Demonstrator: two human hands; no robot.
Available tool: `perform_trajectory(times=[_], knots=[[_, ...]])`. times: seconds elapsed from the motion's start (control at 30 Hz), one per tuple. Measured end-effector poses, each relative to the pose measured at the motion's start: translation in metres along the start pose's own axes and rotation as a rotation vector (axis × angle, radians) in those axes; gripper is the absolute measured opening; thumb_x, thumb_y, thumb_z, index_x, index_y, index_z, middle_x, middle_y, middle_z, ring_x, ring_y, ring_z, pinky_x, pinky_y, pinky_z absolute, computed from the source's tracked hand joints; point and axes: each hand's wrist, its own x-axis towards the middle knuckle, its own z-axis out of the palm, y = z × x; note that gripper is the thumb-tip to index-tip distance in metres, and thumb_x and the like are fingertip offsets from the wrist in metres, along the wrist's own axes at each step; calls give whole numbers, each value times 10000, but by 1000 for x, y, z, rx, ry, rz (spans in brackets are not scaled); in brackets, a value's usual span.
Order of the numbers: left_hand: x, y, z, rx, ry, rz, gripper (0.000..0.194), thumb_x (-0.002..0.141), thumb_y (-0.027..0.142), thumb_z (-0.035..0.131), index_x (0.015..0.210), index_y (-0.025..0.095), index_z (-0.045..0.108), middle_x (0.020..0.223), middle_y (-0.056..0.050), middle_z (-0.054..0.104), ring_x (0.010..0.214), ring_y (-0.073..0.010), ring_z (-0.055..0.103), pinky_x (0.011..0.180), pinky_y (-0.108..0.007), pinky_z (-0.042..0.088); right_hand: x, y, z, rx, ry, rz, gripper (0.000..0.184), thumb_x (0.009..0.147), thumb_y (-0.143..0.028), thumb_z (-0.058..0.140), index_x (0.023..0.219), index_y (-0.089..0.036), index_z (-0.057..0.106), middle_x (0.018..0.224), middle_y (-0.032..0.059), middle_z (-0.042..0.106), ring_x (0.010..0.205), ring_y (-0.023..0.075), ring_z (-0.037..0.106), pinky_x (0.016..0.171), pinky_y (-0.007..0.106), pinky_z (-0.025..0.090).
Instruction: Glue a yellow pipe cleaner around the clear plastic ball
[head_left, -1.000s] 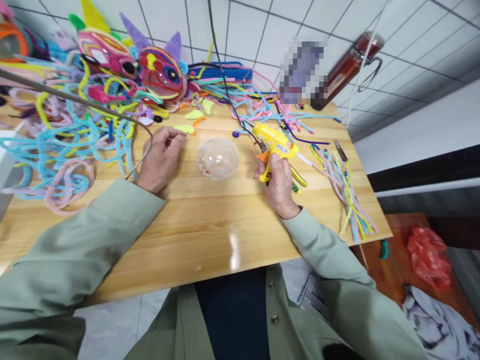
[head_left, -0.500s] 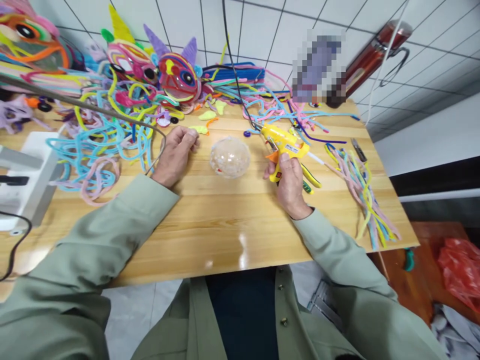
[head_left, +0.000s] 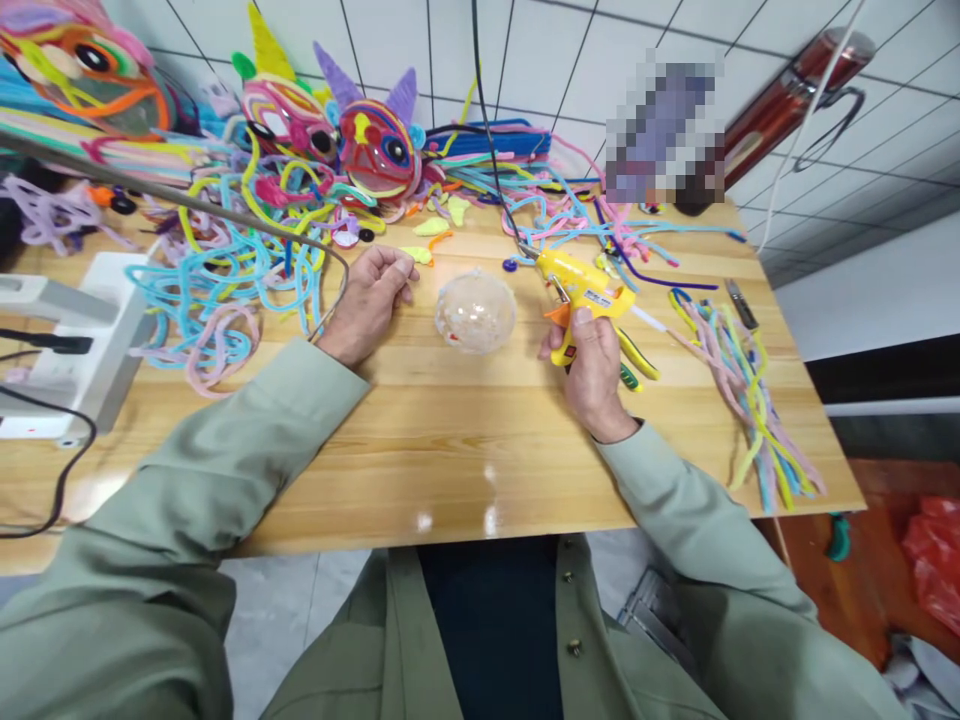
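The yellow plastic glue gun (head_left: 579,281) is right of centre, gripped in the right hand (head_left: 598,372). Mid-frame, between both hands, rests a clear rounded plastic shell (head_left: 475,314). Left of centre, the left hand (head_left: 370,302) curls beside a lime-green scrap (head_left: 417,256); I can't tell whether it's pinched.

The left arm (head_left: 255,450) and the right arm (head_left: 690,500) are stretched forward, sleeved to the wrists (head_left: 616,427). The left hand (head_left: 369,305) is held with its fingers (head_left: 386,262) curled, the right hand (head_left: 595,370) closed in a grip, its thumb (head_left: 584,323) pointed forward.
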Motion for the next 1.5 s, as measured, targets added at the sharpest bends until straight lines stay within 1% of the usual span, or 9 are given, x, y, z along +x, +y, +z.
perform_trajectory(times=[0.13,0.33,0.57,0.8,1.03,1.13,1.23,1.4,1.5], knots=[[-1,5,2,-17,4,-33,355,1070,597,817,1023,261,713,1082,-69,829,709,-169,646,629,-326,480,0,-2,1,24,2,-1,668,981,-900,786,827,-270,624,641,-69,619,564,150,658,594,334,506],[-3,18,6,4,35,-129,503,954,770,781,1003,293,629,1097,-59,798,719,-181,611,686,-360,449,-1,-1,0,0,3,15,682,968,-936,766,841,-284,613,654,-63,626,588,166,669,613,348,528],[-3,24,6,53,1,-131,446,970,683,697,950,274,519,920,-8,663,712,-139,561,742,-385,412,-2,-1,1,-16,-15,37,691,962,-956,750,858,-285,619,656,-66,612,595,162,647,649,349,554],[-1,29,9,62,9,-171,704,821,963,583,1009,291,491,932,-15,696,738,-155,574,737,-397,413,-2,-2,2,0,-24,25,702,947,-959,766,843,-275,650,647,-67,606,579,155,627,633,337,539],[-4,33,9,122,-12,-178,671,853,914,697,956,287,480,918,-3,677,784,-154,589,772,-405,426,-3,-1,2,-29,-31,19,693,977,-943,744,821,-274,653,652,-55,619,596,159,636,645,348,531],[-4,33,8,90,12,-194,710,852,950,660,1015,277,507,959,0,704,787,-140,606,774,-396,432,-3,0,2,-21,-32,18,687,981,-939,744,816,-280,643,653,-57,614,583,158,617,651,353,532],[-5,32,8,25,10,-181,673,854,893,702,1052,270,540,1022,-4,738,752,-130,594,759,-389,417,-2,0,2,-32,-31,21,687,978,-954,732,832,-291,627,650,-63,593,585,164,609,661,363,552],[-4,30,9,35,46,-109,504,872,737,781,884,291,547,840,-6,668,671,-158,503,702,-410,398,-2,0,1,-38,-20,27,682,974,-955,734,857,-293,624,653,-67,574,607,169,633,666,368,560],[-3,28,10,66,44,-118,518,877,756,804,913,293,575,890,-16,688,695,-167,511,713,-424,430,-3,0,1,-25,-14,19,658,1000,-915,747,854,-285,623,659,-69,588,609,161,647,657,358,532]])
